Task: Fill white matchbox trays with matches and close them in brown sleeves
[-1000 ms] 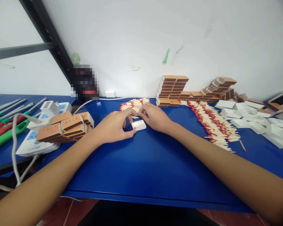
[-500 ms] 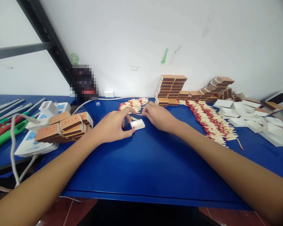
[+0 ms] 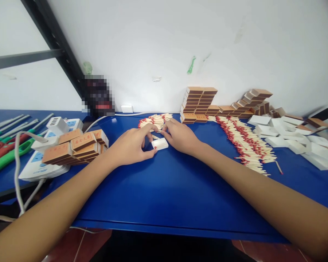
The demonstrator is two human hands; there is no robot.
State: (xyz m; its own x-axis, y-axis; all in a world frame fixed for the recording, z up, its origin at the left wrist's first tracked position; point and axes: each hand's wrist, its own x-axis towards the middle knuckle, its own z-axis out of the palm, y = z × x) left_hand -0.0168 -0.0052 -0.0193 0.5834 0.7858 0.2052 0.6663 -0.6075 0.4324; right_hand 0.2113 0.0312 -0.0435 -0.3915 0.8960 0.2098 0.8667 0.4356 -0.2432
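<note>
A small white matchbox tray (image 3: 160,144) lies on the blue table, with red match heads showing at its left end. My left hand (image 3: 133,146) curves around that end, its thumb against the near left corner and its index finger arched over the far side. Just beyond the tray, my right hand (image 3: 180,136) is pinched closed, with a thin matchstick (image 3: 159,131) at its fingertips. Behind both hands spreads a pile of red-tipped matches (image 3: 155,119), partly covered by my fingers.
Closed matchboxes (image 3: 83,141) rest on a white power strip (image 3: 30,174) at left, near green-handled tools (image 3: 15,156). Stacked matchboxes (image 3: 198,100) line the wall. To the right are long rows of matches (image 3: 240,138) and loose white trays (image 3: 289,140).
My right hand has shifted slightly left, its fingertips nearer the tray and my left fingers. My left hand and the tray stay almost in place.
</note>
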